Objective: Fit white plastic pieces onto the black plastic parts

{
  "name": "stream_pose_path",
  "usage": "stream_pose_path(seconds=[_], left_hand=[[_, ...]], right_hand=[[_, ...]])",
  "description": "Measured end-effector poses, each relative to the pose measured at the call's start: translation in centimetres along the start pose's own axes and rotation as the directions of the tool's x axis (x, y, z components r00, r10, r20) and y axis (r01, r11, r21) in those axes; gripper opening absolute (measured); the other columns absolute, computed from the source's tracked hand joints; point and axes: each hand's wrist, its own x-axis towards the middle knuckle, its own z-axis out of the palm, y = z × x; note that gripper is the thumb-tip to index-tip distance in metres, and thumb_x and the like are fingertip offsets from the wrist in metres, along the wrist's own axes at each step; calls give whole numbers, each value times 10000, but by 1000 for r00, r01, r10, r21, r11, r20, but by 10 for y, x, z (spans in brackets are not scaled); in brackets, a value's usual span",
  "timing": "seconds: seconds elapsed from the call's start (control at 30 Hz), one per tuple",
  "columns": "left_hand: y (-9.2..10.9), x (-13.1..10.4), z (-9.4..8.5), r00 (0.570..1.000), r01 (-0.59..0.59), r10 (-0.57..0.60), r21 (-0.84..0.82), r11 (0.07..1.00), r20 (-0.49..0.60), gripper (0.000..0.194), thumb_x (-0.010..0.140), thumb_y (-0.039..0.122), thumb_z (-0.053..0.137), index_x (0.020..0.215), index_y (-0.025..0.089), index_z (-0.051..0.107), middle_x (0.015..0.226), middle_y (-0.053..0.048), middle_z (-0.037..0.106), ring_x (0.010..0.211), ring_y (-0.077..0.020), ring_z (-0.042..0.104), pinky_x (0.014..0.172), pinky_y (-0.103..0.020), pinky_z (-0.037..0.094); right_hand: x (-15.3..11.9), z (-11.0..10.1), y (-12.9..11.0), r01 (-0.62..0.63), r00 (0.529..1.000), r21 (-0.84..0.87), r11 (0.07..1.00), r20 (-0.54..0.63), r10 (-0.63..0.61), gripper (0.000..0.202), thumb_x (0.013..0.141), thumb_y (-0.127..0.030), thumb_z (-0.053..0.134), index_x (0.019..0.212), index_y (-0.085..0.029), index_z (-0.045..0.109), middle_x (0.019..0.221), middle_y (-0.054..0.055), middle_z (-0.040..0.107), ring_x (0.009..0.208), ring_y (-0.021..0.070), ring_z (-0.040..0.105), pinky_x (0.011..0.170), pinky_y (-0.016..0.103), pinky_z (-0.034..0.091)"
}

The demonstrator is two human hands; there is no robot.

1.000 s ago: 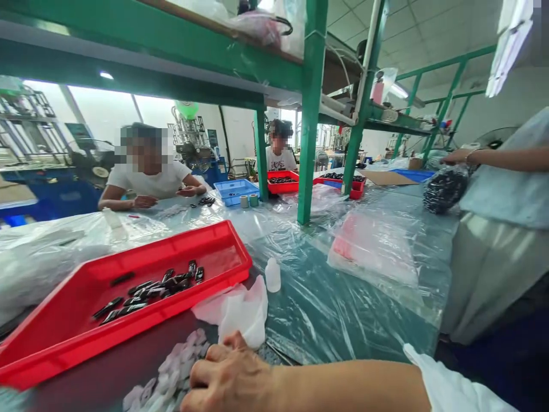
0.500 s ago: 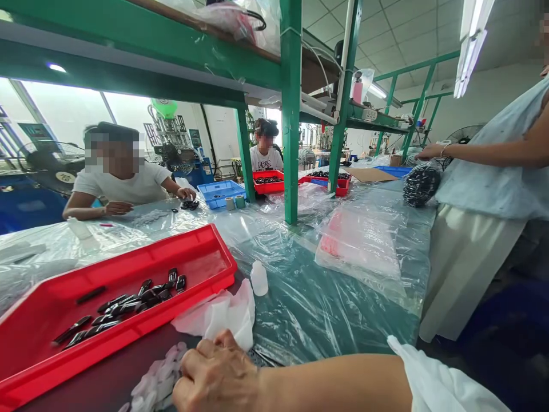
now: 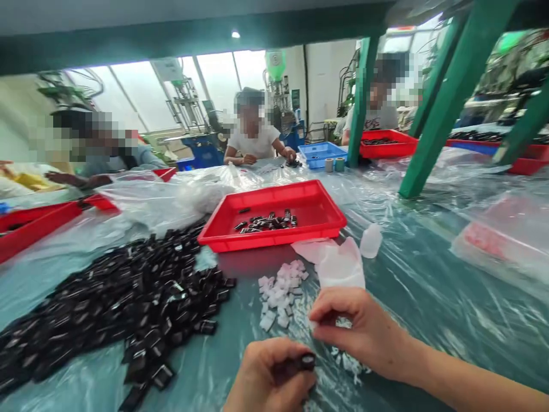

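Note:
A small glossy black part point(image 3: 307, 360) is pinched between the thumb and fingers of my left hand point(image 3: 270, 375), low in the middle of the view. My right hand point(image 3: 360, 332) is just above and to the right of it, thumb and fingertips closed together; whatever they hold is too small to make out. Loose white translucent pieces point(image 3: 283, 289) lie in a heap beyond both hands. Under my right hand are whitish shreds point(image 3: 349, 363). To the left spreads a large pile of similar black parts point(image 3: 150, 297).
Behind the heap stands a red tray point(image 3: 274, 246) with several black parts. Beside it are a crumpled white sheet point(image 3: 338, 266) and a small white bottle point(image 3: 371, 240). Green posts point(image 3: 454, 103) rise at the right. Co-workers sit across the plastic-covered table.
My view has swung left, bringing in the black pile. My left hand now shows, holding a black part. My right hand has left the white pieces and come close to it.

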Motion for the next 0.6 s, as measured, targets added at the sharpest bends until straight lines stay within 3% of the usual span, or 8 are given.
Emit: stream_pose_path(seconds=[0.13,0.3,0.6], left_hand=[[-3,-2,-2,999,-10,9,21,1000,33,91,640,206,620,672,120,622,521,14,488,447,-81,437,438,-177,359],[-5,-4,-2,999,-32,30,39,999,44,70,639,178,593,658,116,620,524,7,491,449,-90,447,433,-183,352],[-4,-4,-1,999,-8,7,37,999,40,71,642,158,581,679,114,622,508,22,487,429,-81,448,433,-179,367]], right_hand=[[-5,5,1,-94,995,179,979,58,85,80,696,-110,657,752,-164,674,686,-5,576,615,113,540,560,216,452],[-10,10,4,-275,961,394,877,138,239,76,704,-261,692,738,-197,716,674,0,572,637,122,518,584,237,434],[-12,6,-9,-145,978,154,977,171,118,211,844,-267,532,757,-234,721,669,6,536,613,123,496,531,227,413]])
